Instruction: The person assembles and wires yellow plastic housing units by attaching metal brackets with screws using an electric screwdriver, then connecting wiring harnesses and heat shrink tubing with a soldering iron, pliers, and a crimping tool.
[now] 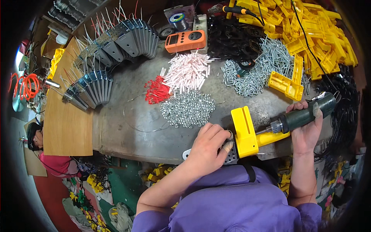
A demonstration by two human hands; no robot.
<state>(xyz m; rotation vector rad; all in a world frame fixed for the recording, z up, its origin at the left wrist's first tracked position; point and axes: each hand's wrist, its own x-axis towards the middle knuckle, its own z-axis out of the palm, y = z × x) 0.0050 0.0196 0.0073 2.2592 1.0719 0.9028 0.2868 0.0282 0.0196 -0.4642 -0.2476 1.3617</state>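
Observation:
At the table's front edge, my left hand (210, 145) is closed on a grey perforated metal plate (232, 156), its thumb and fingers curled together. A yellow plastic housing (244, 133) stands against that plate, with a yellow arm reaching right. My right hand (307, 129) is wrapped around a dark green electric screwdriver (311, 112). The driver lies nearly level, its silver chuck and bit pointing left at the housing. Whether the bit touches a screw is hidden from me. Beyond my left hand lies a heap of small metal nuts (188, 109).
Pale sleeves (189, 71), red pieces (157, 90), screws (251, 75) and yellow housings (317, 34) are heaped behind. An orange multimeter (185, 41) stands near a solder spool (178, 21). Grey plates with wires (92, 89) line the left side. Another person (58, 162) is at far left.

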